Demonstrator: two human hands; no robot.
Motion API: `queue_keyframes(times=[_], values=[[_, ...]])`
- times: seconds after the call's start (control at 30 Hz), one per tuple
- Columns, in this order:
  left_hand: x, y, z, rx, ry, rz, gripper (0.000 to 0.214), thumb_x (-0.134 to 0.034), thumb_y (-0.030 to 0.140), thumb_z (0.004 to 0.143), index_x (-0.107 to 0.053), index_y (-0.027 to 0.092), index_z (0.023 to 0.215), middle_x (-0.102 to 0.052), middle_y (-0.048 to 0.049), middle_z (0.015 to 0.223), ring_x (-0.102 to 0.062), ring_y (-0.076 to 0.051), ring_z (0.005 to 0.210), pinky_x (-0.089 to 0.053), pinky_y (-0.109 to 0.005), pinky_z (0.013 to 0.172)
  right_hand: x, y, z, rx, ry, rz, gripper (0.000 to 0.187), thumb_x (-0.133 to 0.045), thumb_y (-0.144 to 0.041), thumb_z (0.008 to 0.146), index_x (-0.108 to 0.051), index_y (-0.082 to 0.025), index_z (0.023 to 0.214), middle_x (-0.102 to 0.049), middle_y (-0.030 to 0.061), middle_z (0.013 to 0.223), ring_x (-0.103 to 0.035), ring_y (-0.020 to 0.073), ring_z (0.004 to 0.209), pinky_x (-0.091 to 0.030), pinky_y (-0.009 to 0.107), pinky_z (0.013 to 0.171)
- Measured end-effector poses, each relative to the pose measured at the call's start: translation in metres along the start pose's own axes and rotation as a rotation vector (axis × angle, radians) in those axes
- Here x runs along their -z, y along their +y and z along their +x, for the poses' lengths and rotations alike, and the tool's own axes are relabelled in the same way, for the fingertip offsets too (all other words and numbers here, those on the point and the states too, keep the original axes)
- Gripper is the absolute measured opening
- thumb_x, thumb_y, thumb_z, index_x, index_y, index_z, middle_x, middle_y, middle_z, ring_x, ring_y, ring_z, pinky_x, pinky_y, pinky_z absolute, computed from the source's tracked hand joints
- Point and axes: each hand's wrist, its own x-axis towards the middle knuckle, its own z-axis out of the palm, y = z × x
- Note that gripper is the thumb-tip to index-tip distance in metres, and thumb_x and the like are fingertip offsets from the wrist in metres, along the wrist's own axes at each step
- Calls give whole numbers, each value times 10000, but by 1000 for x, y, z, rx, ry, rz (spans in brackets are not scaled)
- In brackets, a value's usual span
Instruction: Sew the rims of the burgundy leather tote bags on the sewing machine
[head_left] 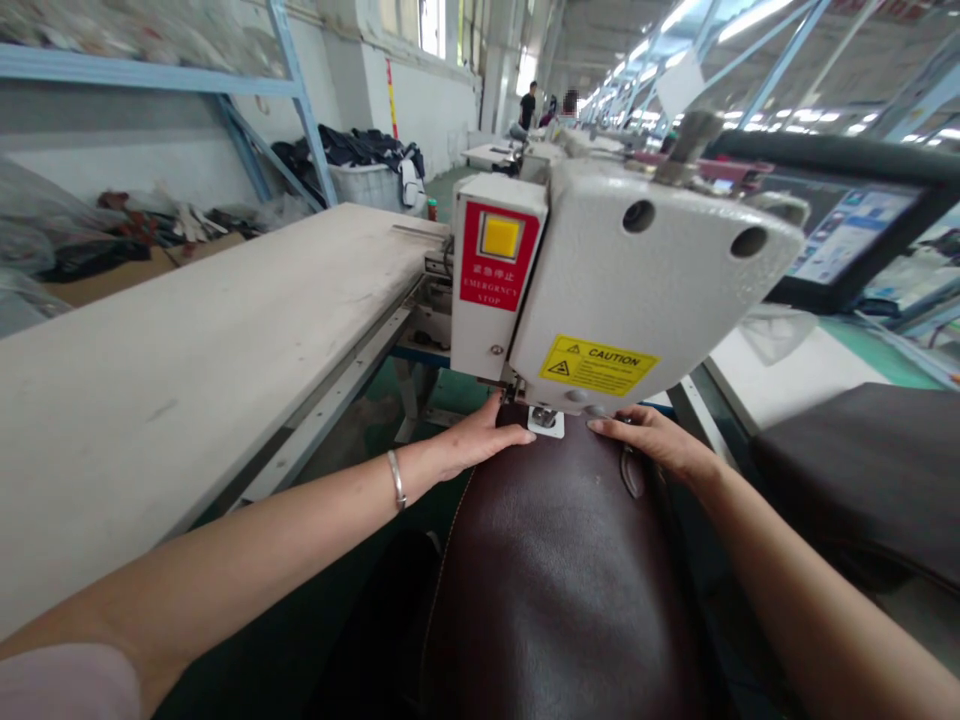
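A dark brown leather bag (555,570) with light edge stitching hangs toward me from under the head of a sewing machine (637,270). My left hand (487,438) grips its left edge, thumb on top beside a small white metal frame (547,421) pressed on the leather. On the other side my right hand (652,437) holds the right edge, its thumb lying on the leather. A thin leather loop (631,472) dangles below my right hand. The fingers under the leather are hidden on both sides.
A pale tabletop (225,350) extends along the left. The machine carries a yellow emergency stop button (500,236). At right are a monitor (855,220) and another dark brown leather piece (870,480). Behind stand a bin of dark material (375,180) and a blue rack (300,100); people are far back.
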Motion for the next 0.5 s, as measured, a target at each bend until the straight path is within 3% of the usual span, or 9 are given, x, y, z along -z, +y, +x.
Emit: queue_keyframes(times=[0.23, 0.4, 0.5], values=[[-9, -5, -19, -24, 36, -26, 856, -708, 383, 793, -310, 156, 1517, -442, -145, 1545, -408, -319, 1426, -262, -494, 1221, -1, 3, -9, -58, -73, -18, 487, -893, -594, 581, -643, -189, 685, -641, 4, 683, -555, 148, 628, -416, 263, 579], [1, -9, -13, 4, 59, -38, 719, -715, 383, 784, -467, 178, 1426, -450, -117, 1546, -399, -306, 1432, -264, -485, 1219, -9, -1, 1, -39, -44, 12, 493, -922, -575, 522, -667, -192, 700, -674, 30, 675, -628, 204, 678, -470, 301, 618], [3, -7, -9, -8, 44, -53, 735, -726, 386, 774, -463, 177, 1428, -481, -123, 1519, -435, -308, 1404, -283, -489, 1207, -10, -2, 4, -48, -33, 25, 508, -932, -573, 501, -668, -193, 712, -668, 28, 658, -649, 218, 686, -487, 303, 610]])
